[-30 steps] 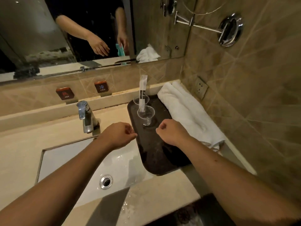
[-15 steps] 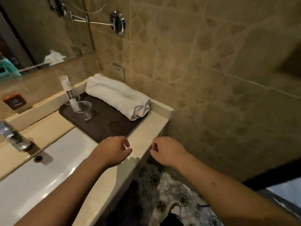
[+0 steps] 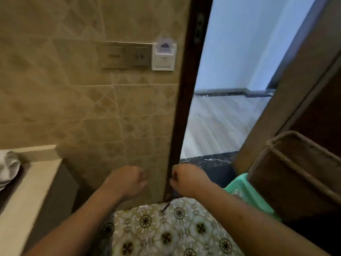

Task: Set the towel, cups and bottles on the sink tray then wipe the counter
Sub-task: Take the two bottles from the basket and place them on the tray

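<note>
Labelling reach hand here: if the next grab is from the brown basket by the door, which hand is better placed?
Right, probably. The right hand looks empty, loosely curled, and is nearer the brown basket; the left hand sits on the counter side. Basket contents aren't visible.

Beige stone-look tile on the wall (image 3: 88,100), smooth with a dull sheen, crossed by pale diagonal veining. Brushed metal-look switch plate (image 3: 126,56), matt; just right of it a white plastic card holder (image 3: 163,57), glossy. Dark wood door frame (image 3: 184,108), smooth. Patterned floor tile (image 3: 166,230) near, glossy, with dark rosettes. Cream stone counter (image 3: 24,196) at left, polished; white terry cloth towel (image 3: 8,169) at its far edge, soft and matt. Woven brown basket (image 3: 295,174) at right, rough; beneath it mint-green plastic (image 3: 245,193), smooth. Pale wood-grain flooring (image 3: 219,122) beyond the doorway, matt.
</note>
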The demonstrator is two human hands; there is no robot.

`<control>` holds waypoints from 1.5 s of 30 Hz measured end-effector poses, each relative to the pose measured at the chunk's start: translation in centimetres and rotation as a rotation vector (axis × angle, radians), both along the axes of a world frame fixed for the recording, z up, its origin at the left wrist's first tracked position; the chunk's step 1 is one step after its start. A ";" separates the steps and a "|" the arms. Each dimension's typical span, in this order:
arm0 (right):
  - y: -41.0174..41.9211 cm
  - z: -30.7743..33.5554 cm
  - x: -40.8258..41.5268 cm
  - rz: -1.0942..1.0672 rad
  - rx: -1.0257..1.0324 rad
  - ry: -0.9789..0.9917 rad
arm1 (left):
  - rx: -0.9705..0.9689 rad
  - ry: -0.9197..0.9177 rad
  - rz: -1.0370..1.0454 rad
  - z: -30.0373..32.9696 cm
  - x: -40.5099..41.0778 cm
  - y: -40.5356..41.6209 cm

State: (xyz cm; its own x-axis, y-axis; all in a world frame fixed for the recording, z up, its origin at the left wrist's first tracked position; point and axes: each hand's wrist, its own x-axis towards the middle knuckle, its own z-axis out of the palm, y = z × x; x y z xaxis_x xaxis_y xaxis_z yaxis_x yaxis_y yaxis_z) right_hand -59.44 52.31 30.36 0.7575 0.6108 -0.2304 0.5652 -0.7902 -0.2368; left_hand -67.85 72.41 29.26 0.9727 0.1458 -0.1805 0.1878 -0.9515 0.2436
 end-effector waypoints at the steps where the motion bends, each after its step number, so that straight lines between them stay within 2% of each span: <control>1: -3.1 0.1 0.7 -0.052 0.031 -0.011 | 0.006 -0.007 -0.045 0.0 1.8 -2.7; 10: -34.0 -1.1 6.9 -0.405 0.047 -0.095 | 0.078 0.003 -0.450 -1.3 16.3 -31.2; 14: -45.4 -1.0 9.3 -0.502 0.021 -0.066 | 0.063 0.034 -0.533 -2.1 20.6 -42.2; 18: -53.2 -1.0 11.5 -0.599 0.035 -0.009 | 0.089 0.047 -0.581 -2.3 23.6 -49.3; 25: -59.7 -2.0 17.6 -0.687 0.093 0.031 | 0.118 0.013 -0.640 -1.3 31.2 -55.5; 33: -63.4 -4.2 26.8 -0.763 -0.003 0.146 | 0.064 0.075 -0.701 -2.9 44.0 -61.5; 37: -64.8 -5.9 32.8 -0.807 -0.044 0.234 | -0.031 0.170 -0.731 -6.1 50.9 -63.5; 41: -65.6 -9.1 37.6 -0.822 -0.129 0.289 | 0.000 0.240 -0.761 -10.3 56.4 -65.2; 45: -65.4 -13.2 40.5 -0.813 -0.034 0.420 | 0.030 0.360 -0.769 -14.5 60.2 -66.9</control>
State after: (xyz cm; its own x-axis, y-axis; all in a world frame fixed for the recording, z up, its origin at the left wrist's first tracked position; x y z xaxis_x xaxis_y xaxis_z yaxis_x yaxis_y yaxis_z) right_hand -18.90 -13.09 17.20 0.8012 -0.0858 -0.5923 -0.2955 -0.9173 -0.2668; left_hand -7.63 5.50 14.73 0.6871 -0.5230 -0.5043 -0.4531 -0.8511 0.2654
